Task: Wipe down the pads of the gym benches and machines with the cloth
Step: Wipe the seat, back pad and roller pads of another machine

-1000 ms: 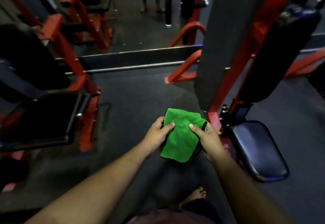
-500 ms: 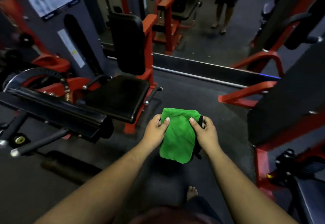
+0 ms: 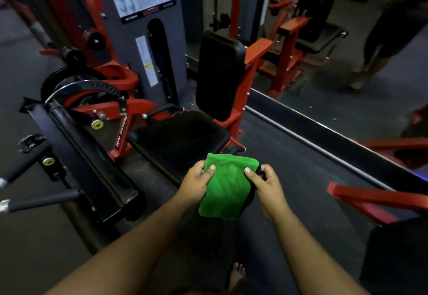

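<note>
Two hands on one cloth (image 3: 225, 187), held in the air between them, clear of any pad. Left hand (image 3: 196, 184) clamps the cloth's left edge, thumb on top of the fabric, fingers curled behind it. Right hand (image 3: 266, 184) clamps the right edge the same way, thumb tip on the green face, other fingers folded round a dark trim strip on that side. Cloth is green, folded to a rough rectangle, top edge level with the knuckles, lower half hanging below both hands toward the floor (image 3: 301, 179).

Nearest pad: black seat (image 3: 180, 137), just beyond and left of the left hand, not touching the cloth. Upright black backrest (image 3: 220, 74) stands past the seat, further from the hands, on a red frame (image 3: 254, 56). Grey weight column (image 3: 148, 39) with a placard sits left of the backrest. Long black padded bar (image 3: 78, 155) runs diagonally well left of the left hand, with two grip handles sticking out at far left.

Right of the right hand: red floor rails (image 3: 370, 199) and a dark pad corner (image 3: 398, 255) at the frame's lower right, well apart from the cloth. Bare foot (image 3: 236, 274) visible below the hands. Another person's legs (image 3: 379, 46) stand far off, upper right.
</note>
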Demonstrator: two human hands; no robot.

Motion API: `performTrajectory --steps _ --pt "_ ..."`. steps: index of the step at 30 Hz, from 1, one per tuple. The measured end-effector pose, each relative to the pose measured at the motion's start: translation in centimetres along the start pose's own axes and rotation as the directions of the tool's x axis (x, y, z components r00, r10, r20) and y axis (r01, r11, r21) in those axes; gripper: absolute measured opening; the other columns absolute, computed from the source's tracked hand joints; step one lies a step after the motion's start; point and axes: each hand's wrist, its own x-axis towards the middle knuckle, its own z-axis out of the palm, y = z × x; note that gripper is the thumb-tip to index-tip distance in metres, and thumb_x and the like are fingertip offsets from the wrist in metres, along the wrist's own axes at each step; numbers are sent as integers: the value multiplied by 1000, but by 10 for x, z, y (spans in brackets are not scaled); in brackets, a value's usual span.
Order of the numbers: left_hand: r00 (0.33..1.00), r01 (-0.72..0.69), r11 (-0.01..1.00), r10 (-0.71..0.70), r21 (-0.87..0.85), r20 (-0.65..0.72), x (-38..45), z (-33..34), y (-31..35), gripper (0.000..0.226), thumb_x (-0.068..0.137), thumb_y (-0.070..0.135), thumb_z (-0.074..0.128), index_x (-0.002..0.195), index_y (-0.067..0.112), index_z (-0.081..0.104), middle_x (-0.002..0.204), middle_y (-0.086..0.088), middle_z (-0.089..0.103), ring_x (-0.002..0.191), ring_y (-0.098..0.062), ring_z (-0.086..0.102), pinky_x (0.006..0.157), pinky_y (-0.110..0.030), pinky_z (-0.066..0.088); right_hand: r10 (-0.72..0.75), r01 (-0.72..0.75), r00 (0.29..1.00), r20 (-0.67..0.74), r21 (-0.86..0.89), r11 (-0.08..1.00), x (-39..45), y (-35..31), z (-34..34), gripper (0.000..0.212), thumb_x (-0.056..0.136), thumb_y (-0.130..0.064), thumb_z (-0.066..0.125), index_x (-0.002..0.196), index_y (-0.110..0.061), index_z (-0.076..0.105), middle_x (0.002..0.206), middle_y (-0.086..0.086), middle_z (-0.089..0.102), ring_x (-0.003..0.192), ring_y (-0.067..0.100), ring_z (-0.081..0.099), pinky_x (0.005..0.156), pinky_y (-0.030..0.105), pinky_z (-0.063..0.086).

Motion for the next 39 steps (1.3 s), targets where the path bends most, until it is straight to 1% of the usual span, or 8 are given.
performTrajectory --steps 4,12,19,26,32,34,36,39 --pt "974 18 1000 -22 -21 -226 41 6 10 9 101 25 61 106 18 64 99 -2 73 92 -18 71 71 -24 57 21 -4 987 160 -103 995 69 -17 16 38 88 -2 76 118 -7 53 108 6 74 95 11 72 76 21 56" --pt "878 150 988 -143 -22 -456 130 -28 -35 55 79 28 87 125 18 59 115 4 66 104 -12 65 87 -36 59 -8 161 953 302 -487 858 211 -4 94 49 84 -13 83 123 -7 54 105 -4 62 98 13 62 71 4 46" --pt "705 172 915 -373 -365 -603 191 -53 -96 41 88 24 79 124 16 61 110 -2 72 98 -18 72 82 -42 63 78 315 850 521 -621 718 284 33 176 77 82 -18 84 143 -11 38 135 6 52 126 21 54 107 37 47" --pt "524 92 837 -501 -539 -689 230 -71 -117 26 91 16 75 113 18 61 101 0 71 94 -15 70 76 -30 61 150 536 685 713 -633 559 330 48 245 83 89 -27 78 155 -18 28 154 10 30 136 27 44 104 31 39" --pt "274 62 806 -580 -588 -767 261 -71 -149 19 93 16 71 108 16 60 104 -5 71 96 -23 70 69 -22 53 166 779 402 901 -431 456 376 95 302 83 88 -33 76 155 -15 30 153 10 31 136 30 45 110 37 39" --pt "209 348 836 -510 -424 -835 262 -66 -171 22 96 29 67 111 15 60 108 -4 68 100 -23 64 75 -30 50 133 890 298 945 -325 318 386 119 316 84 88 -42 73 156 -17 32 158 13 30 142 34 39 114 50 35" --pt "106 650 713 -426 -261 -899 261 -51 -196 29 99 41 56 114 17 60 114 -8 61 106 -29 57 84 -40 48 142 973 161 977 -181 141 393 146 327 84 89 -57 63 158 -24 28 165 12 23 151 36 23 115 65 24" --pt "-67 694 631 -423 -346 -904 265 -26 -227 33 102 43 46 122 19 55 124 -7 53 115 -31 51 90 -47 43 234 995 -99 967 92 41 400 185 332 81 93 -71 40 160 -32 19 170 10 10 156 39 5 114 74 11"
